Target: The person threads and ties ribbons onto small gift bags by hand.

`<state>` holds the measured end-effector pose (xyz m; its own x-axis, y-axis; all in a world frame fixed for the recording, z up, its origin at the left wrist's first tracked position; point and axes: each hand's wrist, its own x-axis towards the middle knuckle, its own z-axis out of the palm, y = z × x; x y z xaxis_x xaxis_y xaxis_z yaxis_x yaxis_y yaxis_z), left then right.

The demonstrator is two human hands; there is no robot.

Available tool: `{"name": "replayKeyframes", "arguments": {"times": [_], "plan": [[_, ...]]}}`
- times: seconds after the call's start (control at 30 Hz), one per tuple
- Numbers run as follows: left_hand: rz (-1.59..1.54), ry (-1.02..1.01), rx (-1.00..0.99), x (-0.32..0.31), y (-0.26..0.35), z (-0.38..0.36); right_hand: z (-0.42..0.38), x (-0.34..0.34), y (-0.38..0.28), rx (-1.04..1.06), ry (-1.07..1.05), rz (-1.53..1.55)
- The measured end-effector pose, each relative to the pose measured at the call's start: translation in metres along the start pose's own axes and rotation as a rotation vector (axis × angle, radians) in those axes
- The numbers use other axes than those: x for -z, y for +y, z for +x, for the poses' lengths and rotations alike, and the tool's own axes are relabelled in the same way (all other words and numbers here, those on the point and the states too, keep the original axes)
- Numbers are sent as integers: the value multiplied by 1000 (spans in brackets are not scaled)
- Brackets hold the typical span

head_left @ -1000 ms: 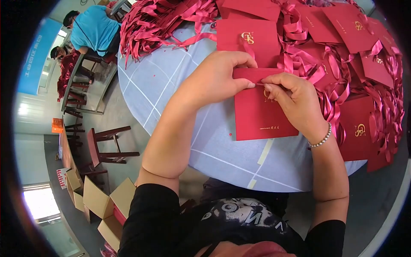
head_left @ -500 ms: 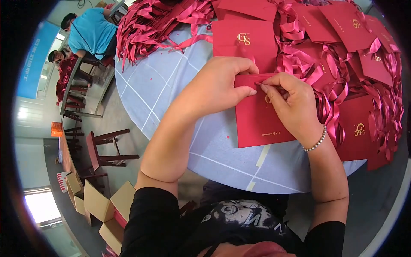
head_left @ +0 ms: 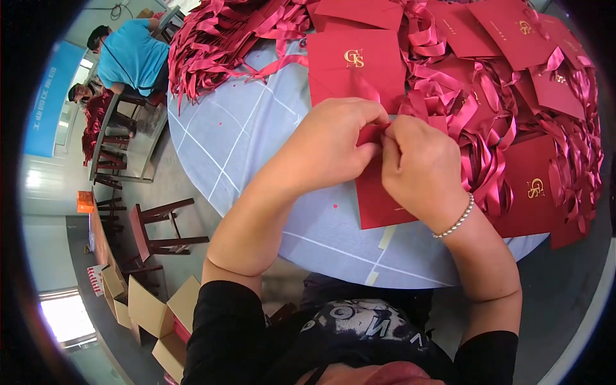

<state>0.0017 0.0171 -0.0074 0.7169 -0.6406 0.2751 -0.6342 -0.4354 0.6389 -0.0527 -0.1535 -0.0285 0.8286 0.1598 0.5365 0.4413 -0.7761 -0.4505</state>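
Round worktop point(head_left: 256, 141) crowded with ribbons point(head_left: 218, 38): near its front edge, left hand point(head_left: 333, 144) and right hand point(head_left: 420, 167) pinch a red card point(head_left: 378, 202) at its top, where a hard tug could tear it.

head cam | looks forward and down, close over round table point(head_left: 256, 141) | fisheye, single view

The right hand point(head_left: 420, 168) has closed in against the left hand point(head_left: 333, 144), now covering most of the red card point(head_left: 378, 202), apparently pinching its twelve-o'clock edge.
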Motion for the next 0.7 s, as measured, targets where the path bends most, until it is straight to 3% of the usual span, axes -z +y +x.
{"name": "replayKeyframes", "arguments": {"times": [0.17, 0.3, 0.4, 0.6, 0.7], "plan": [[-34, 4, 41, -1, -8, 1, -3, 3, 1, 66, -15, 30], [-91, -14, 75, 1, -9, -1, -1, 23, 2, 72, -195, 79], [-125, -69, 46, 7, -2, -1, 1, 25, 4, 176, -68, -5], [-95, -29, -48, 9, 3, -2, 16, 41, 4, 168, -15, -66], [-130, -55, -13, 12, 9, -2, 20, 58, 8, 95, -161, 124]]}}
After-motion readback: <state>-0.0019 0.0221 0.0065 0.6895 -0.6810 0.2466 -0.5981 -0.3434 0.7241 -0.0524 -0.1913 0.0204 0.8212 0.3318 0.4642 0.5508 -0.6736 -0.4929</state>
